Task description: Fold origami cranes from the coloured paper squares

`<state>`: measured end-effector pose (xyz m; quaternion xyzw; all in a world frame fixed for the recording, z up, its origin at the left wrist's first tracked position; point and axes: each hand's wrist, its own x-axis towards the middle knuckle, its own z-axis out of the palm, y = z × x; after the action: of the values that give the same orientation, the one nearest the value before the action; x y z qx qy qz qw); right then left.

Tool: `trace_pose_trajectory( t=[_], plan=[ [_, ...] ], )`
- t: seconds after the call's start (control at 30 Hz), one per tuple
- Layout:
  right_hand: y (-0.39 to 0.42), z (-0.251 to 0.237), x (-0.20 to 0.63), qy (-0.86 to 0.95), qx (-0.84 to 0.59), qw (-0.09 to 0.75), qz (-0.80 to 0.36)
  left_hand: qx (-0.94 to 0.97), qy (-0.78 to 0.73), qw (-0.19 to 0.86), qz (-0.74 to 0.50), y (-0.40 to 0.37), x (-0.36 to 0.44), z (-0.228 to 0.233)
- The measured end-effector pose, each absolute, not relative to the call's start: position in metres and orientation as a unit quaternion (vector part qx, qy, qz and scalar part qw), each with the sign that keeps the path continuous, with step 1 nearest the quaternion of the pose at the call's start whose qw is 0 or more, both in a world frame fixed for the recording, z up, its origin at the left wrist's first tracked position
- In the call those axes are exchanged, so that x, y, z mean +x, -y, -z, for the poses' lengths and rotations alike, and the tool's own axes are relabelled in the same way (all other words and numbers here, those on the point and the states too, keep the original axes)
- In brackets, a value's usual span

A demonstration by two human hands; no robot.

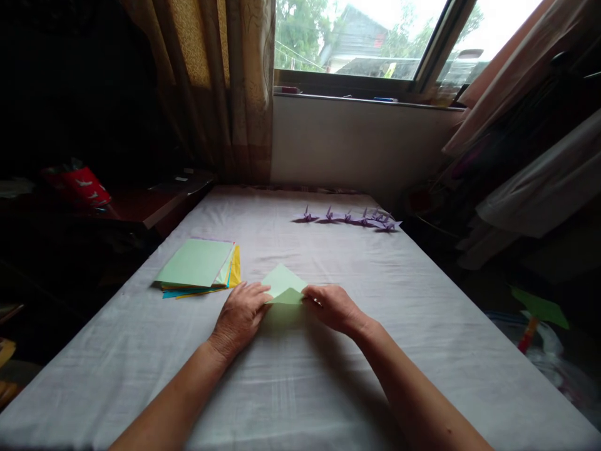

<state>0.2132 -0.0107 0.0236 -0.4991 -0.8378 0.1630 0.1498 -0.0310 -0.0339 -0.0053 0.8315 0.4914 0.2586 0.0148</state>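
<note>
A light green sheet of origami paper [283, 279] lies cornerwise on the cloth, its near part lifted and bent over toward the far corner. At its left corner rests my left hand [241, 310], fingers stretched out and lying over the edge. My right hand [332, 305] pinches the right corner between thumb and curled fingers. Just left of my left hand is a stack of coloured paper [200, 263], light green on top, with yellow and blue edges showing beneath.
Several folded purple paper cranes [347, 217] stand in a row near the table's far right. A white cloth [291, 388] covers the table. Beyond the left edge is a dark desk with a red patterned item [87, 186]. A window and curtain [253, 94] are behind.
</note>
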Motion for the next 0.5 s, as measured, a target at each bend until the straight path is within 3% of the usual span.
trace_pose_trajectory(
  t=[0.1, 0.23, 0.5],
  plan=[
    [0.011, -0.033, 0.211, 0.824, -0.515, 0.118, -0.207, 0.826, -0.507, 0.069, -0.238, 0.035, -0.035, 0.007],
    [0.001, -0.033, 0.207, 0.787, -0.556, 0.110, -0.242, 0.793, -0.556, 0.055, -0.240, 0.026, -0.036, 0.008],
    [-0.017, -0.009, 0.196, 0.778, -0.584, 0.144, -0.180, 0.866, -0.431, -0.085, -0.238, 0.020, -0.018, 0.001]
  ],
)
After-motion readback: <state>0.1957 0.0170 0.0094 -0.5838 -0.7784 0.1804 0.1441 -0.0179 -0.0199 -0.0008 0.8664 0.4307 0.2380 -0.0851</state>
